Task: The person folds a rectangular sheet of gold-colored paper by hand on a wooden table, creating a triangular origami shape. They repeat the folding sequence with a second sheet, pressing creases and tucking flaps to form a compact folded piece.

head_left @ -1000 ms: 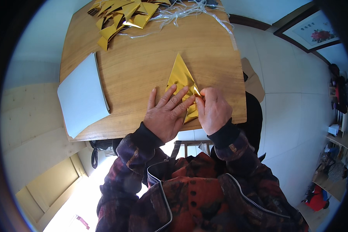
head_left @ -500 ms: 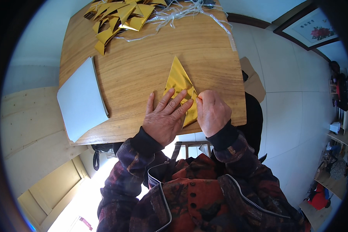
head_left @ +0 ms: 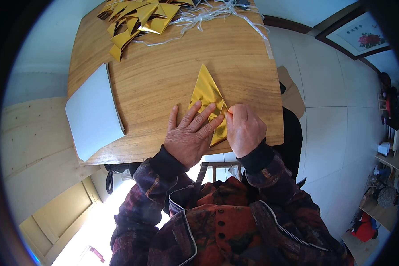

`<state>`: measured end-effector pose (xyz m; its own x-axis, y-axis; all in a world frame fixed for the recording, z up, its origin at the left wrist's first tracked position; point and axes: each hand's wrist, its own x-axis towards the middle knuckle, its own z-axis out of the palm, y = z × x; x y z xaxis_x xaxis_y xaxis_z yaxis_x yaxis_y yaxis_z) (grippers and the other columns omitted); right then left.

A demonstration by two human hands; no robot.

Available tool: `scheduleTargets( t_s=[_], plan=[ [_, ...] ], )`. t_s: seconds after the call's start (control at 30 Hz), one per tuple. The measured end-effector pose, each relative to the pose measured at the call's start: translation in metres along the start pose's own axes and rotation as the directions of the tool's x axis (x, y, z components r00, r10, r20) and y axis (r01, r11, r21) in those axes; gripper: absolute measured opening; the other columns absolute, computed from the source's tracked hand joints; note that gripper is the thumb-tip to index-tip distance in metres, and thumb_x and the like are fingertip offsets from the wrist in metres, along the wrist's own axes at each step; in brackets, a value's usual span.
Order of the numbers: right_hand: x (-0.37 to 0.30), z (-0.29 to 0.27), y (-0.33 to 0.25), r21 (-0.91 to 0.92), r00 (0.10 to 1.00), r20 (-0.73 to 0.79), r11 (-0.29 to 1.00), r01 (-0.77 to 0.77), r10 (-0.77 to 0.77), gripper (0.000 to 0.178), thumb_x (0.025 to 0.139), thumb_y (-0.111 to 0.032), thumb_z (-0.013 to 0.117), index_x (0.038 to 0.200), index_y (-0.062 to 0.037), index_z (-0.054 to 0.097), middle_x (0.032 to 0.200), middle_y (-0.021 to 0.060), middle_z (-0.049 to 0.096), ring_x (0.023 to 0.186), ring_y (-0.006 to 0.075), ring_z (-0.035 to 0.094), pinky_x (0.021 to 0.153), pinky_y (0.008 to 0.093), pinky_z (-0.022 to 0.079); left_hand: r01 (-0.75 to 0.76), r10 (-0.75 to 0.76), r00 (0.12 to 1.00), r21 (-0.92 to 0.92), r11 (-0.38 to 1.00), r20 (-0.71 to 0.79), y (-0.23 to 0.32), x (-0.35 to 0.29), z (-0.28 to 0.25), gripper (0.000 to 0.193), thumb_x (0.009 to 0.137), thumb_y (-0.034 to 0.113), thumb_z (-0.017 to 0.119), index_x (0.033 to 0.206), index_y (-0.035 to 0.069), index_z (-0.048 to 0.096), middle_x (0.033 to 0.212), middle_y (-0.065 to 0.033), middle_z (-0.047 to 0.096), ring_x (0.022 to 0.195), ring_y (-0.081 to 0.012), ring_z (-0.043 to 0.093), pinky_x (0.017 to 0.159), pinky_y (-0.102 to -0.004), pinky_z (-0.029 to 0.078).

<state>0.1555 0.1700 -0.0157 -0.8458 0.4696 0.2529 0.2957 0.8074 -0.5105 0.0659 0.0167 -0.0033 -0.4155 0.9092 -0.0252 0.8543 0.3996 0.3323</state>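
A sheet of gold foil paper (head_left: 204,87), folded to a pointed shape, lies near the front of the wooden table (head_left: 159,75) with its tip pointing away from me. My left hand (head_left: 188,133) rests flat on its lower left part, fingers spread, pressing it to the wood. At the paper's right edge my right hand (head_left: 244,128) is closed, thumb and fingertips pinching that edge. The lower left of the paper is hidden under my left fingers.
A stack of white sheets (head_left: 95,115) lies at the table's left. Folded gold paper pieces (head_left: 139,17) are heaped at the far left, beside tangled clear plastic strips (head_left: 208,15). A framed flower picture (head_left: 363,35) leans at the far right.
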Motion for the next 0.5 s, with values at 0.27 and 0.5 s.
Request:
scheduleTargets(
  t_s=[0.27, 0.5],
  plan=[
    [0.0003, 0.002, 0.0007, -0.004, 1.0, -0.001, 1.0, 0.006, -0.006, 0.017, 0.081, -0.008, 0.07, 0.088, -0.0084, 0.054, 0.079, 0.0092, 0.058, 0.071, 0.0309, 0.061, 0.058, 0.0395, 0.049, 0.007, -0.007, 1.0, 0.009, 1.0, 0.001, 0.0007, 0.0018, -0.0008, 0.055, 0.087, 0.017, 0.061, 0.139, 0.03, 0.049, 0.151, 0.0021, 0.04, 0.14, -0.0246, 0.034, 0.114, -0.0555, 0.015],
    [0.0013, 0.0052, 0.0033, -0.068, 0.998, -0.025, 0.996, 0.062, -0.064, 0.018, 0.084, -0.015, 0.067, 0.082, -0.0095, 0.05, 0.074, 0.0094, 0.055, 0.063, 0.0298, 0.062, 0.051, 0.0394, 0.05, 0.012, -0.011, 1.0, 0.015, 1.0, -0.015, -0.0018, 0.0018, 0.0045, 0.049, 0.09, 0.02, 0.059, 0.138, 0.031, 0.051, 0.15, 0.0036, 0.041, 0.14, -0.0233, 0.035, 0.114, -0.055, 0.017]
  ],
)
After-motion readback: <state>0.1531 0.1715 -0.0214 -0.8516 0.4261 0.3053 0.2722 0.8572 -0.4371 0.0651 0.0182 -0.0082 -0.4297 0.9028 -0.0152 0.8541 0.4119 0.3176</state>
